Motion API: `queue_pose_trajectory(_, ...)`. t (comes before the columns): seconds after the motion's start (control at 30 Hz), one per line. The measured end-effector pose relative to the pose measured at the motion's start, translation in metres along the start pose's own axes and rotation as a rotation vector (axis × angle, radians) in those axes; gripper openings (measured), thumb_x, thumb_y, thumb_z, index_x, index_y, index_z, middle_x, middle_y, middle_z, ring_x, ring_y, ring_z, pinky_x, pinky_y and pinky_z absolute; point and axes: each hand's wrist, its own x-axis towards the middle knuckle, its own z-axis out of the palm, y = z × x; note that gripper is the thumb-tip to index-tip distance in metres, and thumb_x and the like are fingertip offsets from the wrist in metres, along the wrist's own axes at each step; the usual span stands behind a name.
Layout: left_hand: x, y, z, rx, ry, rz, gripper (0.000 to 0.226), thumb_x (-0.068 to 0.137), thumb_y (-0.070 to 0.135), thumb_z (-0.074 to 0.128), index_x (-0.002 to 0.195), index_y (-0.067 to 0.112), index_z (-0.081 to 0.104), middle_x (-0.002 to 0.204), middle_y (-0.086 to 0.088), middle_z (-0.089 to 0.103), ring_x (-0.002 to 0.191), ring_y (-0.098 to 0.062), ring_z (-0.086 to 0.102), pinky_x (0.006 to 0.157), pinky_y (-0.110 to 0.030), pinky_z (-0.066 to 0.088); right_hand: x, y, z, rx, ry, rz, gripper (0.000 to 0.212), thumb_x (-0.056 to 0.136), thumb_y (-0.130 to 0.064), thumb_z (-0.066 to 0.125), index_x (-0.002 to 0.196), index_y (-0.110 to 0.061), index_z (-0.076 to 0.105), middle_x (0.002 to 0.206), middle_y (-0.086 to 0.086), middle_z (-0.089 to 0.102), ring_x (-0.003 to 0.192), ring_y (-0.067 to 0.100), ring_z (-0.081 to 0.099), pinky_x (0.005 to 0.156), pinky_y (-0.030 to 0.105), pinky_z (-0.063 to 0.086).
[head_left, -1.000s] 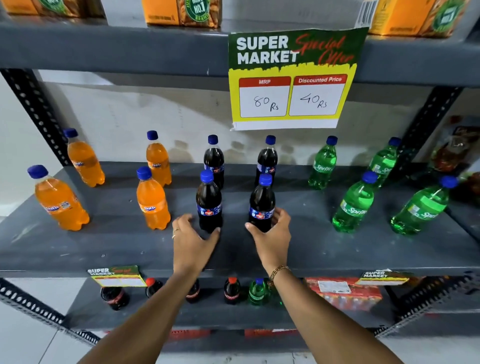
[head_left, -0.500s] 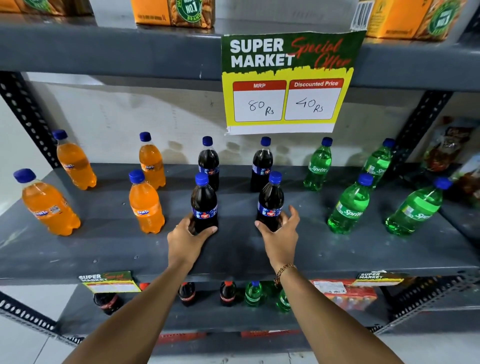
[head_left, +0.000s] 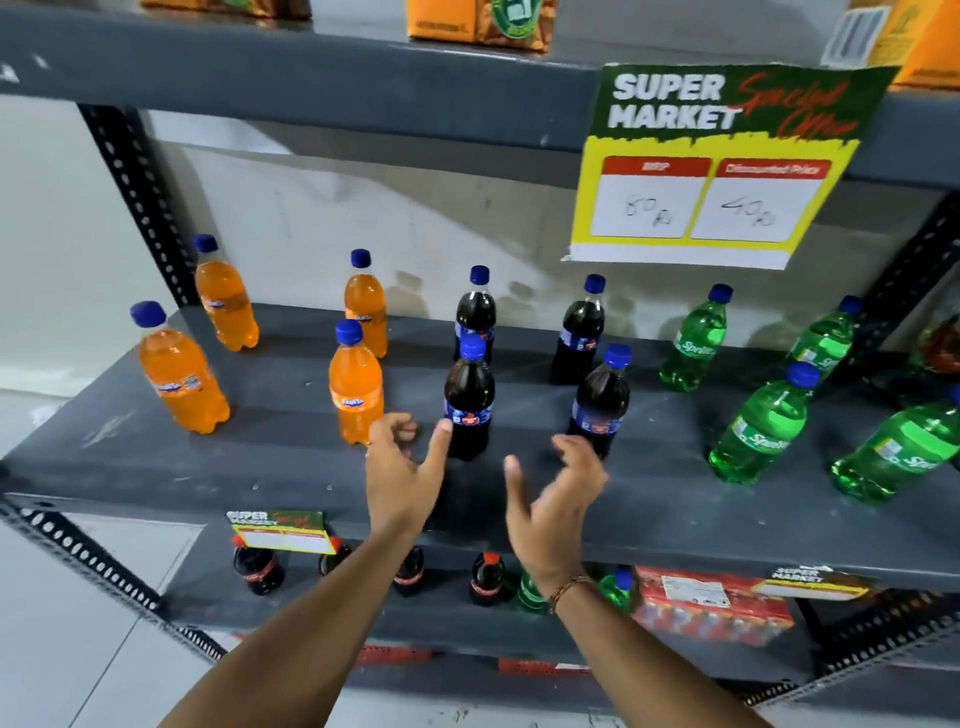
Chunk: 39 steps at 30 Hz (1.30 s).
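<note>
Up close, the grey shelf (head_left: 130, 467) carries four orange soda bottles (head_left: 356, 389) on the left and four green soda bottles (head_left: 761, 426) on the right. A price sign (head_left: 717, 166) hangs from the shelf above. In the middle, two back cola bottles (head_left: 475, 312) stand right behind the front pair. The left front cola bottle (head_left: 467, 400) and the right front cola bottle (head_left: 600, 405) stand upright, well apart from each other.

The left hand (head_left: 402, 478) holds nothing. Its thumb is raised at the left front bottle's side, and its curled fingers are just beside the nearest orange bottle. The right hand (head_left: 556, 504) hovers empty with its fingers loosely curled, just in front of the right front bottle.
</note>
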Motion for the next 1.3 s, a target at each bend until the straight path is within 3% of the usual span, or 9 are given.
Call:
queue_pose_trajectory(0.13,0.027,-0.003,-0.048,-0.021,0.32,0.026,0.029,0.085,0.042,0.052,0.086,0.016,0.038,0.071,0.0,0.045,0.063,-0.017,0.045,0.063,-0.034,0.038,-0.003,-0.052,0.049,0.245,-0.451,0.018,0.026,0.089,-0.02,0.057,0.112,-0.012,0.051,0.102,-0.005,0.055,0.088,0.004,0.052,0.08,0.009,0.041)
queue_pose_trajectory(0.23,0.061,-0.013,-0.09,0.013,0.468,0.04,0.03,0.083,0.031,0.059,0.096,0.011,0.042,0.085,-0.012,0.051,0.075,-0.025,0.05,0.07,-0.034,0.04,0.004,-0.073,0.095,0.259,-0.566,0.15,0.048,0.085,-0.02,0.063,0.127,-0.011,0.043,0.122,0.003,0.05,0.108,0.007,0.047,0.093,0.014,0.036)
queue_pose_trajectory(0.3,0.079,-0.026,-0.116,0.078,0.473,-0.041,0.044,0.079,0.024,0.067,0.109,0.003,0.043,0.103,-0.018,0.05,0.09,-0.029,0.051,0.079,-0.036,0.041,0.007,-0.074,0.116,0.229,-0.556,0.276,0.065,0.08,-0.021,0.068,0.133,-0.011,0.034,0.125,-0.003,0.041,0.117,0.009,0.04,0.1,0.022,0.033)
queue_pose_trajectory(0.4,0.108,-0.046,-0.158,0.178,0.42,-0.16,0.073,0.071,0.022,0.076,0.126,-0.004,0.036,0.124,-0.025,0.044,0.112,-0.034,0.046,0.094,-0.04,0.037,0.004,-0.073,0.146,0.194,-0.483,0.334,0.063,0.071,-0.018,0.074,0.124,-0.011,0.042,0.122,0.007,0.053,0.113,0.023,0.054,0.094,0.033,0.045)
queue_pose_trajectory(0.47,0.123,-0.055,-0.181,0.244,0.356,-0.179,0.084,0.07,0.023,0.079,0.134,-0.003,0.031,0.134,-0.025,0.04,0.123,-0.035,0.038,0.101,-0.039,0.031,0.0,-0.076,0.159,0.188,-0.429,0.373,0.063,0.072,-0.013,0.074,0.126,-0.01,0.042,0.122,0.011,0.056,0.11,0.026,0.055,0.088,0.028,0.043)
queue_pose_trajectory(0.6,0.135,-0.066,-0.197,0.295,0.155,-0.107,0.064,0.068,0.027,0.08,0.122,0.009,0.052,0.117,-0.01,0.06,0.103,-0.024,0.056,0.087,-0.032,0.041,-0.003,-0.076,0.17,0.168,-0.353,0.38,0.057,0.073,-0.016,0.075,0.123,-0.008,0.047,0.116,0.013,0.061,0.1,0.025,0.06,0.079,0.026,0.044)
queue_pose_trajectory(0.73,0.132,-0.068,-0.198,0.322,0.148,-0.064,0.045,0.07,0.032,0.078,0.108,0.013,0.061,0.106,-0.012,0.067,0.091,-0.024,0.059,0.079,-0.029,0.04,-0.003,-0.078,0.171,0.15,-0.322,0.378,0.052,0.072,-0.02,0.078,0.115,-0.008,0.052,0.11,0.012,0.065,0.089,0.017,0.059,0.079,0.03,0.05)
queue_pose_trajectory(1.13,0.13,-0.069,-0.199,0.291,0.105,-0.069,0.057,0.073,0.037,0.074,0.122,0.014,0.055,0.118,-0.012,0.062,0.103,-0.027,0.057,0.089,-0.036,0.042,-0.004,-0.08,0.173,0.155,-0.332,0.382,0.064,0.068,-0.027,0.081,0.12,-0.01,0.047,0.117,0.011,0.061,0.098,0.021,0.058,0.078,0.027,0.048)
queue_pose_trajectory(1.3,0.128,-0.072,-0.198,0.266,0.149,-0.11,0.094,0.063,0.047,0.079,0.137,0.013,0.033,0.138,-0.013,0.043,0.123,-0.029,0.042,0.1,-0.047,0.038,-0.008,-0.077,0.166,0.133,-0.352,0.439,0.085,0.066,-0.031,0.081,0.134,-0.008,0.034,0.135,0.011,0.044,0.123,0.025,0.046,0.097,0.038,0.046)
